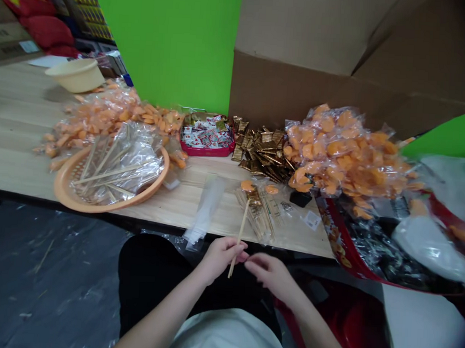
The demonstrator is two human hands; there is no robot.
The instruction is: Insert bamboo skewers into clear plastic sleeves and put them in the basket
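My left hand [223, 255] is closed on a pair of wooden chopsticks [241, 231], held tilted upward over my lap at the table's front edge. Just right of it, my right hand [272, 276] is slightly blurred, its fingers loosely curved and apart, with nothing visible in them. On the table beyond lie several packed chopsticks [267, 212] in clear sleeves, with a gold packet [256, 200] and orange pieces [248, 185] among them. To their left is a stack of clear plastic sleeves [206, 209], partly over the edge.
An orange basket [69, 199] holds bagged chopsticks. Behind are a pink box [206, 151] of small printed packets, heaped gold packets [267, 150] and bagged orange pieces [346, 149]. A red tray [333, 231] stands right. A cream bowl [79, 80] is at far left; cardboard [291, 89] rises behind.
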